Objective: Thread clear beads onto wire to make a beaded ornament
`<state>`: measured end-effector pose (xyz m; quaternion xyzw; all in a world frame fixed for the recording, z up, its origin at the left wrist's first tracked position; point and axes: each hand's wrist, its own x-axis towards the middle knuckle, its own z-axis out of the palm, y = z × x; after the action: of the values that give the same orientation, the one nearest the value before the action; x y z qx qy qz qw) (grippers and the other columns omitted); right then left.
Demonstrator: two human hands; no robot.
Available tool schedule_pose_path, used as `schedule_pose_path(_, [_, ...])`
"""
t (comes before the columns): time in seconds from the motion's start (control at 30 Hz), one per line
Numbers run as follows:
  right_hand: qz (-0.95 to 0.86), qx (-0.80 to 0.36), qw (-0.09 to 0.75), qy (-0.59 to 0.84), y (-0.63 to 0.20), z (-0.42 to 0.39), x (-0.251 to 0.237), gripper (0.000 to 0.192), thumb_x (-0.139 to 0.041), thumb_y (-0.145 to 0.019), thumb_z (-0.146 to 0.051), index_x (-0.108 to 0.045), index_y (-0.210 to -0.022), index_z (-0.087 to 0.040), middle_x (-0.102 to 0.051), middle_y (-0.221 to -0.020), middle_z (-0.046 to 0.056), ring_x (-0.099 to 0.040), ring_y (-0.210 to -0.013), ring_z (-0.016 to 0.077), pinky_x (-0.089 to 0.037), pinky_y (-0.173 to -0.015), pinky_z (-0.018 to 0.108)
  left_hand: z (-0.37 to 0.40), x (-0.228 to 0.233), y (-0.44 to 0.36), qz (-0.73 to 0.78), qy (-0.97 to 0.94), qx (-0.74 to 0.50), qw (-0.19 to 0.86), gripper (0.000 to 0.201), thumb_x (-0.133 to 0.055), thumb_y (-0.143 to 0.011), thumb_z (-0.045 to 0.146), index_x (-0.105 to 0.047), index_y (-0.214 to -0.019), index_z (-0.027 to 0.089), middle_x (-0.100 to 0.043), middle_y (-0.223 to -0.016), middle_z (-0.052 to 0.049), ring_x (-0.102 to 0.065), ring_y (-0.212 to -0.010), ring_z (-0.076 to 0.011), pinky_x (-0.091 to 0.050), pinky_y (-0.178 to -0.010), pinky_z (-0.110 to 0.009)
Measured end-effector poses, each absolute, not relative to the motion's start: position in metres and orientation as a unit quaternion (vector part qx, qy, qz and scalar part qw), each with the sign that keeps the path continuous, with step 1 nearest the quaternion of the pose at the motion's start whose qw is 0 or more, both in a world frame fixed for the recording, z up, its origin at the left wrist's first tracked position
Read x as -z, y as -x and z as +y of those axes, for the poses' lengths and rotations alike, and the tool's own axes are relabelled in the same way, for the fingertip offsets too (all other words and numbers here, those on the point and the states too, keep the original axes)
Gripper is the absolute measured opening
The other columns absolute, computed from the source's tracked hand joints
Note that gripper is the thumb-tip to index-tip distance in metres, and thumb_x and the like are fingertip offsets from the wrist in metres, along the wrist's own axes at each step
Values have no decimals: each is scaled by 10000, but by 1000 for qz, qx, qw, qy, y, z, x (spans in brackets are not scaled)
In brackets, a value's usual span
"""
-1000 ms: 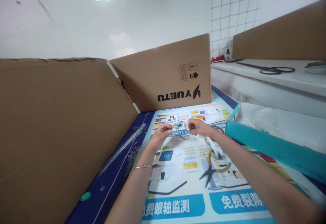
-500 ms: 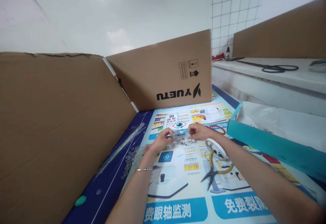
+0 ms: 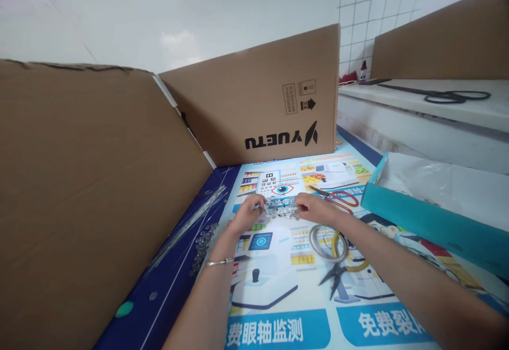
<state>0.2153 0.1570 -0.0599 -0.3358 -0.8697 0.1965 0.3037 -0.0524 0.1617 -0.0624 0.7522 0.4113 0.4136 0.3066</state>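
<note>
Both my hands meet over a printed poster-covered table [image 3: 278, 334]. Between them they pinch a small clear beaded piece [image 3: 280, 208], held just above the surface. My left hand [image 3: 246, 213], with a thin bracelet on its wrist, grips the left end. My right hand [image 3: 312, 208] grips the right end. Yellow-handled pliers [image 3: 338, 268] and a coil of wire [image 3: 324, 241] lie under my right forearm. Red-handled scissors [image 3: 338, 196] lie just beyond my right hand.
A tall cardboard sheet [image 3: 79, 191] walls the left side and a "YUETU" cardboard box [image 3: 262, 101] stands behind. Clear rods [image 3: 191, 222] and loose clear beads [image 3: 201, 246] lie along the dark blue strip. A teal box [image 3: 417, 222] sits right; black scissors [image 3: 453, 95] rest on a white ledge.
The view has tipped downward, so the boxes sit lower. My hands keep hold of the beaded piece and have drawn slightly closer together; the coil and red scissors have come into sight.
</note>
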Motion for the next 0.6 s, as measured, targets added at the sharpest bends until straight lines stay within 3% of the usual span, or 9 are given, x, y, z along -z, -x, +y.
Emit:
schedule_pose_path(0.1, [-875,-179,299,336,-216,157,60,113,-503,-665,-96,-431,-657,-183,-459,-710,-21,-386,-627,107,-279,-587,209,159,57,54,412,-762,-380,323,172,-534,-654,82,-562,-788,186,-559,-897,-34,-515,-870,-167,-412,-814,-322])
schedule_pose_path(0.23, [-881,-165,297,330,-216,160,62,112,-487,-665,-83,-436,-664,-183,-471,-730,-14,-406,-652,115,-287,-594,210,154,45,63,418,-769,-332,351,517,-616,-639,124,-498,-1126,250,-536,-1070,-56,-532,-927,-174,-457,-755,-296])
schedule_pose_path(0.33, [-882,-160,297,328,-215,161,63,112,-489,-672,-85,-436,-661,-183,-469,-729,-16,-408,-645,113,-293,-596,209,146,29,69,431,-775,-309,344,743,-694,-612,199,-381,-1278,301,-341,-1340,-99,-454,-1112,-236,-452,-815,-342])
schedule_pose_path(0.4, [-884,-157,296,326,-215,161,62,113,-490,-676,-82,-443,-661,-184,-473,-727,-17,-411,-641,111,-302,-601,208,141,16,65,441,-805,-278,283,855,-727,-597,275,-303,-1338,313,-207,-1431,-101,-327,-1244,-285,-387,-921,-403])
schedule_pose_path(0.5, [-889,-153,290,319,-215,157,58,113,-491,-684,-74,-469,-680,-184,-504,-764,-8,-444,-680,118,-324,-630,210,136,4,43,422,-860,-223,182,1027,-771,-528,359,-205,-1384,313,-116,-1480,-83,-98,-1340,-330,-159,-1051,-489])
schedule_pose_path(0.6, [-894,-149,285,311,-216,153,51,124,-488,-695,-61,-494,-707,-184,-532,-812,7,-479,-743,131,-345,-664,215,140,4,18,406,-886,-176,137,1140,-807,-437,377,-178,-1388,328,-160,-1477,-75,-126,-1329,-357,-26,-1052,-519])
